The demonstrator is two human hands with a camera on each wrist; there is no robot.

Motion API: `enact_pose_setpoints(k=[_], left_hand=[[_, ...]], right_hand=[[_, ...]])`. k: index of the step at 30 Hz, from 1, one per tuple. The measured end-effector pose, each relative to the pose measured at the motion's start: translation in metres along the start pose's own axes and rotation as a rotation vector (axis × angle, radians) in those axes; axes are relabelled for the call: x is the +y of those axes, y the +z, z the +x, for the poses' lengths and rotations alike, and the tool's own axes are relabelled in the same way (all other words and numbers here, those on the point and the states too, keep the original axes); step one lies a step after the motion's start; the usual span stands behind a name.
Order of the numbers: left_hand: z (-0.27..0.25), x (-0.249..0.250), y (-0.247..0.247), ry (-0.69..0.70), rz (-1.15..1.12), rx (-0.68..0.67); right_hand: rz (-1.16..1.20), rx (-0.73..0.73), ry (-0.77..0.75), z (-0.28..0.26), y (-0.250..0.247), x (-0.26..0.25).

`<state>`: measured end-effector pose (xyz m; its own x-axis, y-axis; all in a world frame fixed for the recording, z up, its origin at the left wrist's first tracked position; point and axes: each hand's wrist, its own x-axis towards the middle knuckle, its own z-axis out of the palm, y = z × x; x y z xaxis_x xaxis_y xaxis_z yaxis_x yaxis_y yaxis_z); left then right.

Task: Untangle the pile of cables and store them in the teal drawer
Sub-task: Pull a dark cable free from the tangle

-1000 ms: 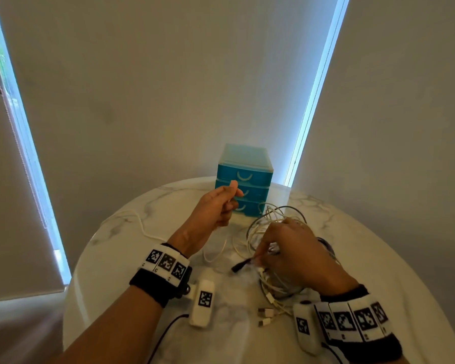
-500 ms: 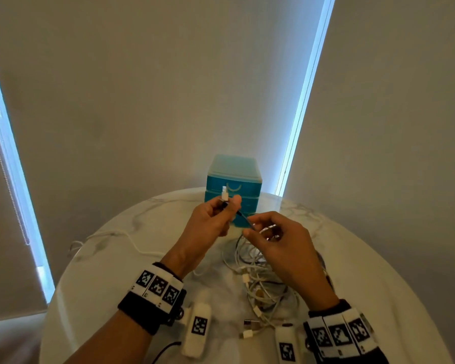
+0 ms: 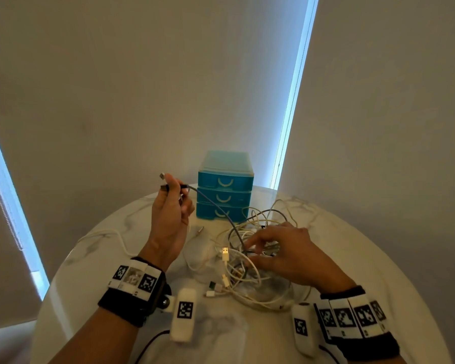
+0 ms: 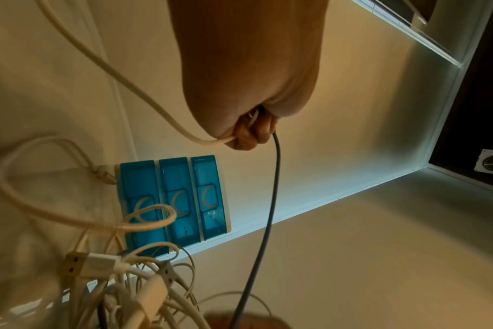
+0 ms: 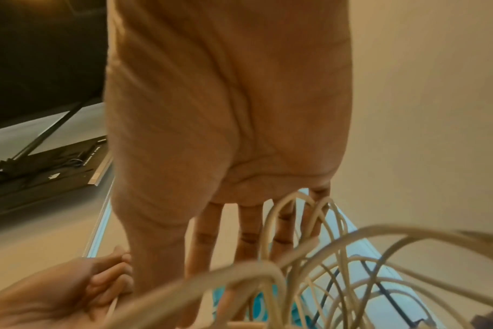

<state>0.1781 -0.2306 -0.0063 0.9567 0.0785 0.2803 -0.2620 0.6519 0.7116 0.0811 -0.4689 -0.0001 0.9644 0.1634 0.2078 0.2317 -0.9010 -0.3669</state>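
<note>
The left hand [image 3: 171, 214] is raised above the counter [image 3: 378, 261], its fingers curled round the end of a grey cable [image 3: 216, 206] and a white cable [image 4: 121, 82]. The grey cable runs down into the cable pile [image 3: 250, 261] in the middle of the counter. The right hand [image 3: 281, 254] rests on the pile, fingers spread among the loops. The teal drawer unit [image 3: 225, 185] stands just behind the pile, all drawers closed.

I see my left hand [image 3: 170, 222] raised left of the teal drawer [image 3: 225, 185], fingers [image 4: 249, 133] curled; my right hand [image 3: 281, 253] lower, fingers seemingly spread.
</note>
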Motion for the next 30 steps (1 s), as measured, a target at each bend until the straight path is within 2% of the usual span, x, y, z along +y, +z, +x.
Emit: enact_pose_setpoints(k=[4,5,6,9,10,11,15,17,21,22,24,28,30], left_hand=[[-0.003,-0.001,0.005,-0.004,0.025,-0.034],[-0.004,-0.001,0.005,-0.003,0.029,-0.030],[-0.004,0.000,0.005,-0.001,0.032,-0.021],[-0.002,0.000,0.003,0.000,0.031,0.008],[-0.002,0.001,0.002,-0.003,0.029,0.018],[-0.002,0.000,0.002,-0.008,0.025,0.028],[-0.002,0.000,0.001,-0.020,0.000,0.037],[-0.001,0.002,-0.001,-0.017,-0.003,0.023],[0.004,0.006,-0.005,0.011,-0.049,0.015],[0.006,0.007,-0.006,0.016,-0.056,0.018],[0.008,0.008,-0.007,0.017,-0.072,0.020],[0.009,0.011,-0.011,-0.027,-0.134,-0.067],[0.008,0.017,-0.011,-0.068,-0.106,-0.110]], right_hand=[[0.059,-0.047,-0.070,-0.002,0.000,-0.010],[0.105,-0.001,-0.085,-0.001,0.001,-0.011],[0.169,0.111,-0.081,0.001,0.001,-0.009],[0.410,0.629,-0.012,0.002,-0.009,-0.009],[0.447,0.720,0.003,0.002,-0.012,-0.009],[0.459,0.711,0.011,0.001,-0.014,-0.009],[0.276,0.250,0.004,0.004,0.005,-0.011],[0.210,0.161,-0.011,0.003,0.008,-0.010],[0.279,-0.139,-0.081,-0.004,-0.001,-0.004],[0.270,-0.169,-0.081,-0.005,-0.002,-0.004],[0.273,-0.079,-0.088,-0.004,-0.003,-0.007],[0.542,0.445,0.064,0.005,-0.007,-0.007],[0.558,0.556,0.099,0.006,-0.006,-0.009]])
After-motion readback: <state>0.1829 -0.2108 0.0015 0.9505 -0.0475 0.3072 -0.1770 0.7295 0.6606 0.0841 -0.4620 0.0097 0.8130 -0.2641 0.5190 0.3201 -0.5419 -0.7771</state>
